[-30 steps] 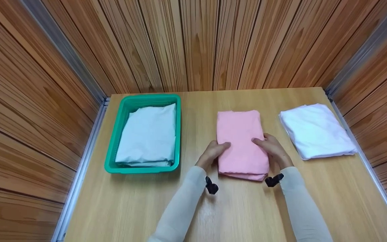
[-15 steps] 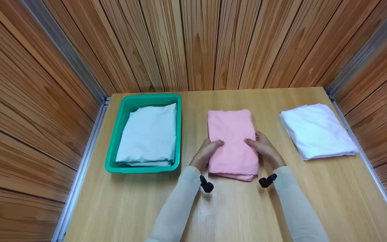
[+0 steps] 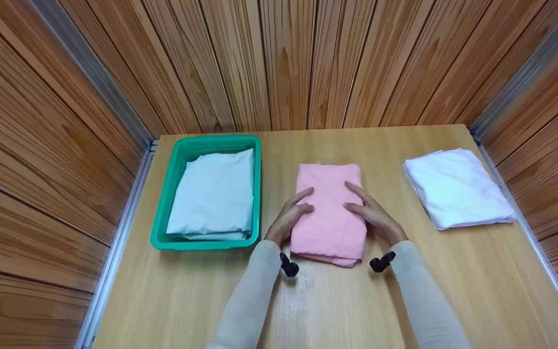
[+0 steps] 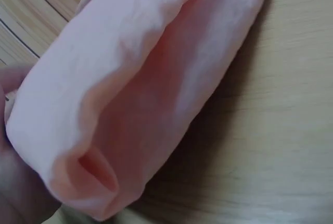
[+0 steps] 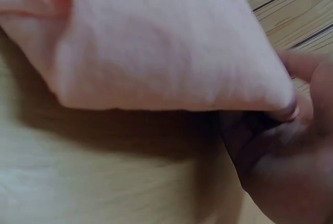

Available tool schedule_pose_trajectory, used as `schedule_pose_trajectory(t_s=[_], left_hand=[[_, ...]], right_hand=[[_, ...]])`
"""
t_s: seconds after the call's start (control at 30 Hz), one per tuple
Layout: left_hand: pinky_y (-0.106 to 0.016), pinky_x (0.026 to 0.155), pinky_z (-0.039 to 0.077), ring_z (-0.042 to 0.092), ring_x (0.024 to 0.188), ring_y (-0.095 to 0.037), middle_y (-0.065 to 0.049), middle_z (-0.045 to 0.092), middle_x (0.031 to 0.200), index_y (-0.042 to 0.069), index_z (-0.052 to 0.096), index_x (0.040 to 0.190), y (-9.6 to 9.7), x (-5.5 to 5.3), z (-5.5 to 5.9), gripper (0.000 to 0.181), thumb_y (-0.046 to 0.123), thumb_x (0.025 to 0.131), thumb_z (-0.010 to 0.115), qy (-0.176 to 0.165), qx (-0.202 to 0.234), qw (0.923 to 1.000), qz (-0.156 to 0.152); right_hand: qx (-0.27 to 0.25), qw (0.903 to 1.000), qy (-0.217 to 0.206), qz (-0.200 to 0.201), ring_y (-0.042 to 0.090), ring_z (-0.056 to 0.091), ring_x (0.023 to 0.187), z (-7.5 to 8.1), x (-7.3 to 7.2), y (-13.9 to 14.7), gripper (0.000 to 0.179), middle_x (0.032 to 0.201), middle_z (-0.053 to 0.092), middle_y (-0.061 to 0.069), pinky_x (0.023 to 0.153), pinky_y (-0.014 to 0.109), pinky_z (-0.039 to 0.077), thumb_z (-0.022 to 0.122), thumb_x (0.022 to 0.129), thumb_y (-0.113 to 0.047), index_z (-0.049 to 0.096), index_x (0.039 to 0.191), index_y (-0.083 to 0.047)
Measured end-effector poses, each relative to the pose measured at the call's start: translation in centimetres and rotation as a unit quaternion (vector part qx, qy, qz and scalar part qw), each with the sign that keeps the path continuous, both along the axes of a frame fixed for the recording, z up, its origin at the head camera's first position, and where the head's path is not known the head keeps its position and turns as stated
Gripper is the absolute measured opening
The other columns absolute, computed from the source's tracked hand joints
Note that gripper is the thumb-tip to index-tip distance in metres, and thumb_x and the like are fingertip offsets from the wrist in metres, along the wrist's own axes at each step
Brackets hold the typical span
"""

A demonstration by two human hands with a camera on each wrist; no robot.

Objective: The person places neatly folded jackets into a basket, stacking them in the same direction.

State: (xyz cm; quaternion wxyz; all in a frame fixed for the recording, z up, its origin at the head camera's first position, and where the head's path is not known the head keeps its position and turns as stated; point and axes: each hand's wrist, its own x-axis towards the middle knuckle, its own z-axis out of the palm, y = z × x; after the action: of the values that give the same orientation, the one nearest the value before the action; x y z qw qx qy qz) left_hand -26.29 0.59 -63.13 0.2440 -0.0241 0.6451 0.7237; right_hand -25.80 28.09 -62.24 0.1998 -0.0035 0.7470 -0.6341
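A folded pink cloth (image 3: 329,218) lies between both hands in the head view. My left hand (image 3: 286,220) holds its left side, with thumb and index finger on the top face. On the opposite side my right hand (image 3: 378,219) holds it likewise, thumb and a finger over the top. The other fingers are mostly hidden at the sides or beneath the cloth. Loose folded layers of the pink cloth (image 4: 156,94) show along the near end in the left wrist view. In the right wrist view, fingers reach under the edge, and a dark shadow lies below it.
Left of the hands stands a green basket (image 3: 255,194) with a folded white cloth (image 3: 213,194) inside. Another folded white cloth (image 3: 458,189) lies at the right of the wooden table (image 3: 337,310). Wood-panelled walls (image 3: 288,63) enclose the back and sides.
Both hands and the pink cloth have shifted left, toward the basket, and lately slightly nearer to me. The index fingers now show on top of the cloth beside the thumbs.
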Motion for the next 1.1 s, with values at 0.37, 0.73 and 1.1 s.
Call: schedule_pose_trajectory(t_s=[0.37,0.73,1.1], left_hand=[[-0.061,0.131,0.018,0.021,0.163,-0.031,-0.004,0.028,0.177,0.038,0.056,0.155,-1.0,0.0,-0.1,0.069,0.019,0.091,0.074,-0.042,0.007,0.9988,-0.026],[-0.057,0.13,0.026,0.023,0.161,-0.032,-0.007,0.023,0.177,0.038,0.061,0.151,-1.1,-0.1,-0.8,0.067,0.02,0.089,0.078,-0.053,0.025,0.9982,-0.015],[-0.065,0.132,0.007,0.011,0.166,-0.031,0.002,0.021,0.179,0.046,0.048,0.158,-0.7,0.1,-0.4,0.084,0.022,0.086,0.083,-0.054,0.007,0.9982,-0.023]], right_hand=[[-0.039,0.9992,-0.008,0.009,0.031,0.018,0.157,-1.1,0.5,-0.8,0.092,0.18,0.008,0.002,0.127,0.052,0.019,0.081,0.093,-0.014,0.032,0.168,-0.034],[-0.069,0.9975,0.005,-0.011,0.028,0.013,0.162,-1.2,0.0,-0.5,0.079,0.18,0.012,0.004,0.131,0.048,0.016,0.075,0.098,-0.01,0.037,0.167,-0.021],[-0.065,0.9976,-0.009,0.022,0.031,0.028,0.15,-1.1,0.2,-0.6,0.086,0.179,0.011,0.002,0.109,0.032,0.044,0.079,0.096,-0.015,0.034,0.168,-0.027]])
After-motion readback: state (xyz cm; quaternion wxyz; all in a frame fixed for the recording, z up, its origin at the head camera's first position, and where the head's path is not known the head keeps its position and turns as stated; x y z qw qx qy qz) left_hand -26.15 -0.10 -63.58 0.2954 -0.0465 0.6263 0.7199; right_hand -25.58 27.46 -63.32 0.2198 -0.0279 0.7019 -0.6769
